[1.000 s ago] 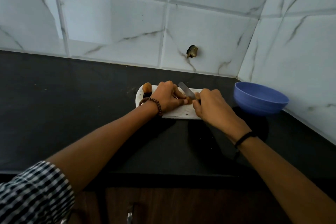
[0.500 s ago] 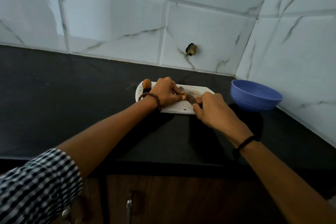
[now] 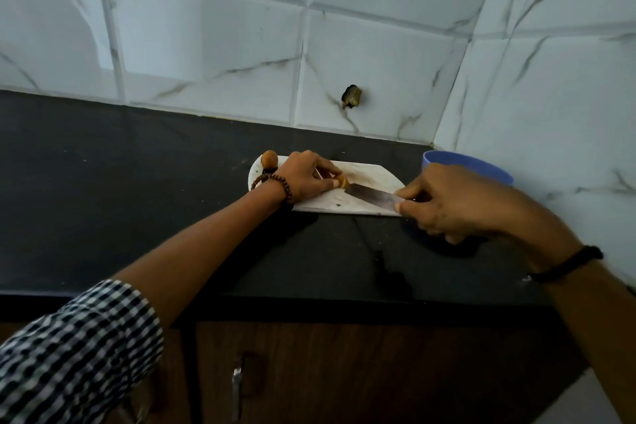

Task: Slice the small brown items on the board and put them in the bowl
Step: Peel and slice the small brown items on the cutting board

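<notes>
Pinching brown item (image 3: 342,181), left hand (image 3: 304,175) beside knife (image 3: 373,197)

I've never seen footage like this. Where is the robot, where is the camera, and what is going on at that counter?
There is no robot here: a person works with two bare hands. The single camera sits on their head, looking forward and down, so both arms reach in from below. On the black counter lies a white cutting board. The left hand pinches a small brown item on it. The right hand grips a knife, its tip at that item. A second brown item lies at the board's far left end. A blue bowl stands to the right, partly hidden behind the right hand; what is inside cannot be seen.
</notes>
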